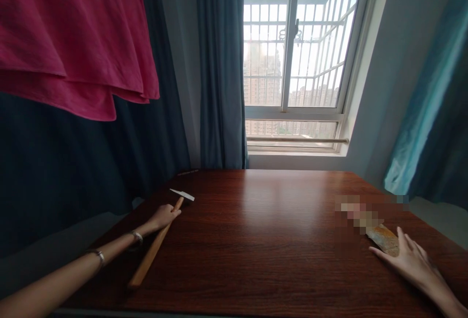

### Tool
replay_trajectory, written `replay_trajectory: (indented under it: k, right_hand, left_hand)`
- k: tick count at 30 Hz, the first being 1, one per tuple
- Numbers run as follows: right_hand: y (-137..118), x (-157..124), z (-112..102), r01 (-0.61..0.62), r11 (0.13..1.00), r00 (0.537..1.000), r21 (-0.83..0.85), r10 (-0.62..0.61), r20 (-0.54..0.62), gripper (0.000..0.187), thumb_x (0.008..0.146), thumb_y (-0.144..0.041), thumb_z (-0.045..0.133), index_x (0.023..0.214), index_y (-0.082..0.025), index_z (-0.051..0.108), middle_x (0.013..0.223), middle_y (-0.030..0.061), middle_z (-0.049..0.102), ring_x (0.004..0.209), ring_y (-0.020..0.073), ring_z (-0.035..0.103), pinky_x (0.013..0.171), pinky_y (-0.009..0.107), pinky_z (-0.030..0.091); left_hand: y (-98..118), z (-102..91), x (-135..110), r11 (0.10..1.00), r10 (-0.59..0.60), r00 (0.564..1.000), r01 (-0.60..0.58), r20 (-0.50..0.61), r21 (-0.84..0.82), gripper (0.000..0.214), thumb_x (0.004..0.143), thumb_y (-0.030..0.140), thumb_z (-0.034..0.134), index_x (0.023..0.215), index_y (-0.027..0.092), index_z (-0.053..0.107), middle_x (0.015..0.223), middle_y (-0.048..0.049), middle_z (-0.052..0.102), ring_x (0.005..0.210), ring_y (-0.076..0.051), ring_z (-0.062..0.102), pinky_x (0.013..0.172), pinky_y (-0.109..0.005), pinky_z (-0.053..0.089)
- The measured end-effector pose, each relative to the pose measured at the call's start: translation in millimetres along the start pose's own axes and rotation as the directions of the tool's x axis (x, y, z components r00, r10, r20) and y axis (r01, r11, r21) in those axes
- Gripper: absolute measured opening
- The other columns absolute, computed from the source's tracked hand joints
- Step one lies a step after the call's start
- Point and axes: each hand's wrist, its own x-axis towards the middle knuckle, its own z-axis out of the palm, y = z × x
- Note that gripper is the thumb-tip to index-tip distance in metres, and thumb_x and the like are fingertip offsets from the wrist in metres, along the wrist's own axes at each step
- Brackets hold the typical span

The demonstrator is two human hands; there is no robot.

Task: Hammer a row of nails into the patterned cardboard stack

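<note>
At the left of the table, my left hand (pixel 165 215) is closed round the upper handle of a hammer (pixel 155 249). Its slim metal head points away from me, and the wooden handle slants back toward the near edge. Over on the right, my right hand (pixel 413 254) has its thumb and fingers spread around the near end of a flat piece (pixel 383 239), rust-brown and grey, like a stone slab. The far end of that piece runs into a pixelated patch, so its full shape is hidden. Whether my right fingers touch it, I cannot tell.
Both hands are over a glossy reddish-brown wooden table (pixel 263 259). Behind it is a barred window (pixel 292 64), with dark blue curtains (pixel 223 74) beside it. A pink cloth (pixel 80 40) hangs at the upper left.
</note>
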Motion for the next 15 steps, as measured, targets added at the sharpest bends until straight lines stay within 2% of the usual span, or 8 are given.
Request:
replay_trajectory:
  k: [4,9,12,15]
  right_hand:
    - [4.4,3.9,1.0,0.025,0.999,0.991,0.027,-0.028,0.133,0.113,0.054,-0.076,0.047,0.139,-0.007,0.018,0.125,0.0224,0.05,0.11,0.038,0.05,0.09,0.044,0.038]
    - [-1.0,5.8,2.8,0.026,0.999,0.991,0.035,-0.03,0.127,0.106,0.058,-0.071,0.047,0.139,-0.009,0.018,0.123,0.0215,0.051,0.107,0.038,0.052,0.087,0.044,0.04]
    - [-13.8,5.4,5.6,0.047,0.998,0.989,0.04,-0.052,0.135,0.103,0.06,-0.068,0.047,0.14,-0.01,0.018,0.119,0.0204,0.053,0.106,0.0373,0.051,0.085,0.044,0.04]
    - [-41.8,2.7,5.5,0.111,0.99,0.98,0.085,-0.124,0.159,0.099,0.063,-0.065,0.048,0.14,-0.01,0.018,0.116,0.0186,0.054,0.106,0.0352,0.051,0.084,0.042,0.04]
  left_hand:
    - [-4.0,-3.4,-2.8,0.995,-0.006,0.999,0.003,0.039,0.099,0.039,0.073,0.047,0.048,0.063,0.011,0.058,0.069,-0.01,0.062,0.065,-0.021,0.058,0.057,-0.024,0.03]
    - [-6.9,-5.1,-9.7,0.989,-0.024,0.997,0.013,0.08,0.144,0.046,0.07,0.055,0.046,0.069,0.012,0.062,0.079,-0.0163,0.065,0.077,-0.029,0.061,0.062,-0.028,0.037]
    - [-4.7,-7.5,-13.4,0.986,-0.028,0.997,0.015,0.078,0.165,0.048,0.068,0.057,0.045,0.069,0.013,0.063,0.082,-0.0167,0.065,0.079,-0.031,0.062,0.065,-0.03,0.04]
    - [-3.6,-8.3,-14.0,0.985,-0.024,0.997,0.01,0.079,0.173,0.048,0.068,0.058,0.045,0.068,0.014,0.063,0.082,-0.0163,0.065,0.079,-0.031,0.062,0.066,-0.032,0.041]
